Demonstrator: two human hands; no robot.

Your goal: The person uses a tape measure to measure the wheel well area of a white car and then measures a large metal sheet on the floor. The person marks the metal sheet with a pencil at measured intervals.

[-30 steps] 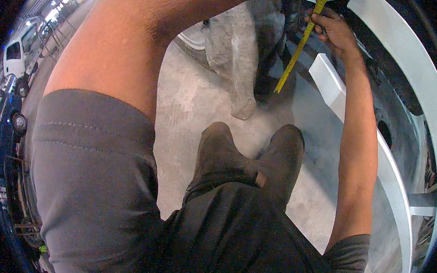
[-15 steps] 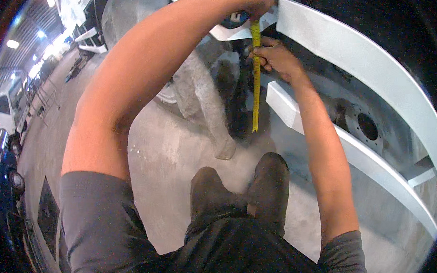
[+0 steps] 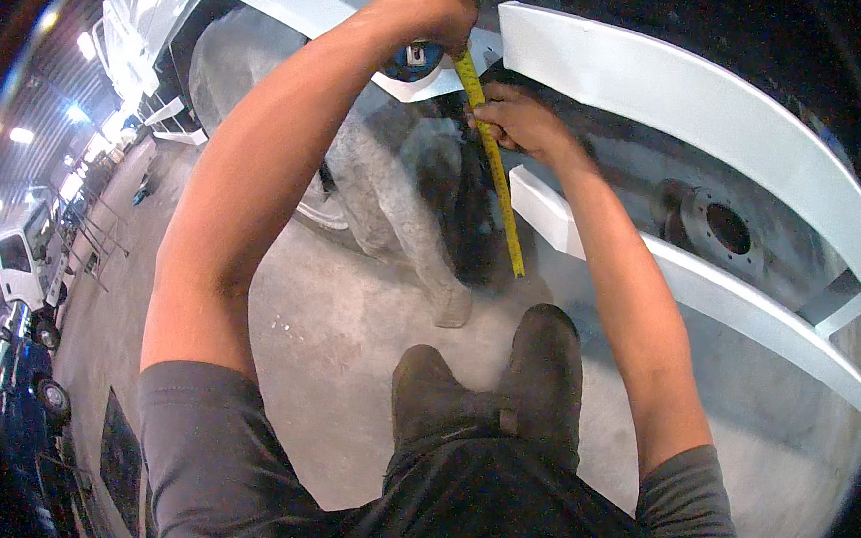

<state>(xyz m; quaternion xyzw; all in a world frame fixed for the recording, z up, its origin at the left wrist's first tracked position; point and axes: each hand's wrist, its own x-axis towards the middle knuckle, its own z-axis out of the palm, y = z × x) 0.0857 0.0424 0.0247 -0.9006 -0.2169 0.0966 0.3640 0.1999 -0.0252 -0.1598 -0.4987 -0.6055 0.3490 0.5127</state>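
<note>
Right hand (image 3: 520, 123) pinches yellow tape-measure blade (image 3: 504, 200), fingers nearly closed; left hand (image 3: 446, 16) farther, to its left, finger closure hidden.

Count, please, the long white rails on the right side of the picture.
2. The upper rail lies beyond the right hand; the lower rail passes behind the right forearm. Others may be hidden in the dark parts.

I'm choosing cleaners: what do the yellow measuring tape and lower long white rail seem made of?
Yellow measuring tape: probably coated steel, thin, straight, with dark marks. Lower long white rail: likely painted metal, smooth, sharp edges, though possibly plastic.
</note>
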